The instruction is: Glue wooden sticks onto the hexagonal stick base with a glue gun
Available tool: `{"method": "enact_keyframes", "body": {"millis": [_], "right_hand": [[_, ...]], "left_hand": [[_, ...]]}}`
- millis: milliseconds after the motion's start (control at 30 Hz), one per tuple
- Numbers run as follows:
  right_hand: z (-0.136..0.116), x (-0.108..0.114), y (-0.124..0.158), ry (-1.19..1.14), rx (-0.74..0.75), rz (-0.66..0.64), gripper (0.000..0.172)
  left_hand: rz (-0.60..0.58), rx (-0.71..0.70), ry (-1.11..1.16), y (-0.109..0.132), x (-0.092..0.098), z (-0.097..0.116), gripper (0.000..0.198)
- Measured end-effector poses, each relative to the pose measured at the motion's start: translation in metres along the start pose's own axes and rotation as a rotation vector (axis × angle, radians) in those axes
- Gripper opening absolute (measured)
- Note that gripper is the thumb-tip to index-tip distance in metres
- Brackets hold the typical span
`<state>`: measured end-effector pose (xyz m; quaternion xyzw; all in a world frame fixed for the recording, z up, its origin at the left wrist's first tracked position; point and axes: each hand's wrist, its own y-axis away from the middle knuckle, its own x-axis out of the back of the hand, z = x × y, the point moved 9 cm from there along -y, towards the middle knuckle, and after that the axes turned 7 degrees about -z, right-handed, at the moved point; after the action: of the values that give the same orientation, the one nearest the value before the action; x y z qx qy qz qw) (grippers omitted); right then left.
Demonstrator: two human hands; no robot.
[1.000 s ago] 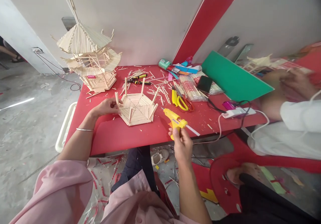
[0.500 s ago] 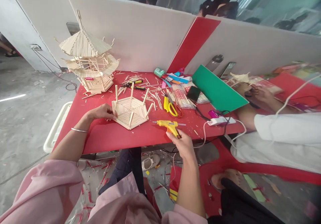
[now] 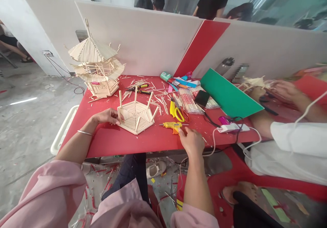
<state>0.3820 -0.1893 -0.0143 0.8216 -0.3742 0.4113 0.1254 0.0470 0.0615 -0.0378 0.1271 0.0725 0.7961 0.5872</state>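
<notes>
A hexagonal base of thin wooden sticks [image 3: 135, 119], with several upright posts around its rim, sits on the red table. My left hand [image 3: 108, 116] is closed on its left edge, fingers around the post there. Just right of the base, a yellow glue gun [image 3: 172, 126] lies on the tabletop, nozzle pointing left. My right hand [image 3: 192, 142] hovers by the gun's handle, thumb and fingers loosely curled and apart. Its thumb is close to the handle; whether they touch is hard to tell.
A tiered stick pagoda [image 3: 97, 68] stands at the back left. Black-and-yellow pliers [image 3: 139, 89], loose sticks, yellow-handled scissors [image 3: 177, 112], a phone [image 3: 201, 98] and a green board [image 3: 230, 93] lie behind. A white power strip [image 3: 233, 128] is at right, beside a co-worker's arm [image 3: 301, 98].
My right hand has loosened from the glue gun and drawn slightly right of its handle. The gun now rests on the table. My left hand stays at the base; the view has shifted slightly.
</notes>
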Motion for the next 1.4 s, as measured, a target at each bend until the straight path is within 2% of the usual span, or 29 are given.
{"method": "enact_keyframes", "body": {"millis": [67, 133, 233, 267, 333, 367, 433, 567, 733, 833, 967, 1267, 1400], "right_hand": [[-0.02, 0.01, 0.013, 0.091, 0.124, 0.154, 0.029], [-0.039, 0.01, 0.032, -0.023, 0.231, 0.255, 0.034], [-0.072, -0.012, 0.069, -0.247, 0.404, 0.284, 0.03], [-0.085, -0.025, 0.082, -0.278, 0.485, 0.257, 0.027], [-0.11, -0.059, 0.102, -0.307, 0.626, 0.096, 0.026], [-0.119, -0.074, 0.111, -0.302, 0.68, 0.027, 0.026], [-0.129, -0.095, 0.12, -0.221, 0.729, -0.031, 0.028], [-0.127, -0.104, 0.112, -0.178, 0.666, -0.097, 0.035], [-0.117, -0.104, 0.094, -0.374, 0.481, -0.311, 0.037], [-0.109, -0.109, 0.09, -0.461, 0.38, -0.411, 0.034], [-0.106, -0.108, 0.091, -0.442, 0.383, -0.385, 0.034], [-0.105, -0.103, 0.091, -0.463, 0.358, -0.33, 0.031], [-0.104, -0.104, 0.089, -0.459, 0.374, -0.308, 0.031]], "left_hand": [[0.026, -0.051, 0.067, 0.002, 0.005, 0.0, 0.047], [0.119, -0.136, 0.161, 0.004, 0.017, 0.0, 0.047], [0.33, -0.256, 0.279, 0.008, 0.04, -0.002, 0.052], [0.385, -0.278, 0.295, 0.009, 0.045, -0.003, 0.054], [0.458, -0.293, 0.301, 0.009, 0.05, -0.004, 0.053], [0.481, -0.294, 0.3, 0.009, 0.051, -0.003, 0.051], [0.51, -0.29, 0.294, 0.01, 0.049, -0.002, 0.048], [0.566, -0.267, 0.29, 0.013, 0.047, 0.0, 0.049], [0.633, -0.201, 0.267, 0.013, 0.041, -0.006, 0.039], [0.713, -0.147, 0.209, 0.016, 0.035, -0.01, 0.031], [0.735, -0.083, 0.207, 0.015, 0.029, -0.015, 0.027], [0.736, -0.088, 0.125, 0.01, 0.035, -0.004, 0.027], [0.75, -0.091, 0.126, 0.007, 0.036, -0.009, 0.031]]}}
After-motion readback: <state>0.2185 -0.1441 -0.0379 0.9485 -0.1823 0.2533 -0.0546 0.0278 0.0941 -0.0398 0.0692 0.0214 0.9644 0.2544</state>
